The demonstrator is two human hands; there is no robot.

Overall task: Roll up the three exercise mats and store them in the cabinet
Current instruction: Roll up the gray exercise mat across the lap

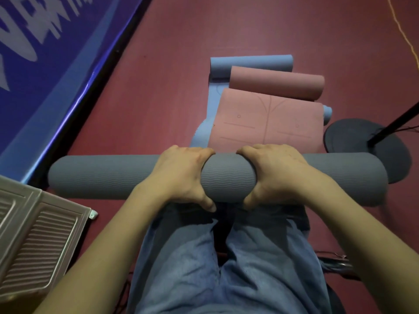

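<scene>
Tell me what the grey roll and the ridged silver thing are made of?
The rolled grey exercise mat looks like soft matte foam or rubber: fine wavy ridges cover it, and it dents a bit under both hands. The ridged silver panel looks like pressed sheet metal, dully shiny, though painted plastic is possible.

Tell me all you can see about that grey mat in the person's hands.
The grey mat is fully rolled into a long tube with a wavy ribbed surface that looks like foam. It lies crosswise over the person's lap. The left hand and right hand grip its middle side by side, fingers curled over the far side.
</scene>
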